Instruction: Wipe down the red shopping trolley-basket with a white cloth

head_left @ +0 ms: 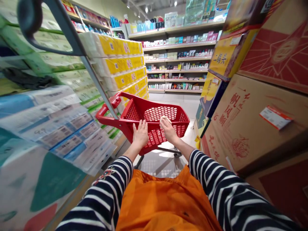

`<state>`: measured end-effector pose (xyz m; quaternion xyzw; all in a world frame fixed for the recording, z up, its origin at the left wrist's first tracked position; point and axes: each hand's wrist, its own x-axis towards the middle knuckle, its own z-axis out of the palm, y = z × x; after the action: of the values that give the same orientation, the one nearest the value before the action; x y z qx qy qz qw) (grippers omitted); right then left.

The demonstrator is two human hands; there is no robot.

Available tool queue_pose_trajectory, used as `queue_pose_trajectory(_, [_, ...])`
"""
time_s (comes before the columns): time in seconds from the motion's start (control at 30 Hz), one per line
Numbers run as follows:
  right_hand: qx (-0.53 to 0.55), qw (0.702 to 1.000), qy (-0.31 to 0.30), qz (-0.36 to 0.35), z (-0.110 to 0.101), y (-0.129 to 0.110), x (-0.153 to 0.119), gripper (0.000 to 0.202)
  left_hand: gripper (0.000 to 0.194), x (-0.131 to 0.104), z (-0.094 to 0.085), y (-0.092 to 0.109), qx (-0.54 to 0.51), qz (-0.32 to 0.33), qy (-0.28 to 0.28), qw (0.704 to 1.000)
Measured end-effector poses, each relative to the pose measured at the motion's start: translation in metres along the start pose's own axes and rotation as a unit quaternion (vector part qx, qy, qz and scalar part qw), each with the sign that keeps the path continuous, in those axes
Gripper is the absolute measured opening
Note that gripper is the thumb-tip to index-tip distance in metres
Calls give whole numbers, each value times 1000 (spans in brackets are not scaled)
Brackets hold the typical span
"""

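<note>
A red plastic shopping cart (154, 123) with a perforated basket stands sideways in front of me. My left hand (141, 133) lies against the near side of its basket, fingers apart and pointing up, holding nothing. At the near rim to the right, my right hand (169, 131) presses a small whitish cloth (165, 121) under its fingers. Part of that cloth is hidden by the hand. A grey metal pole (97, 85) rises from the cart's handle end toward the upper left.
Wrapped paper packs (121, 78) are stacked on the left, with blue-and-white packs (64, 131) nearer. Cardboard boxes (260, 122) are piled high on the right. Shelves of small goods (178, 59) cross the far end. Pale floor (173, 98) runs between them.
</note>
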<state>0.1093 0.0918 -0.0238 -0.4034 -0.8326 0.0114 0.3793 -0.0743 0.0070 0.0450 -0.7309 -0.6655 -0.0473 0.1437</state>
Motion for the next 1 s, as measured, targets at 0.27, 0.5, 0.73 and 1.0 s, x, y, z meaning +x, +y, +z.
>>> queue_pose_trajectory(0.27, [-30,996,49,68,-25,43,-23,48,68,-10,-12,-25,4,-26,14,1000])
queue_pose_trajectory(0.5, [14,997,62,33,1,16,-2,45,68,-10,-16,-18,-29,-20,-7,999])
queue_pose_trajectory(0.73, [136,963,89,-215,18,-132,66,42,66,-32,-33,-65,-62,-138,144,978])
queue_pose_trajectory(1.0, [47,928,162,-331,-77,-244,222,41,69,-43,-68,-131,-58,-273,218,935])
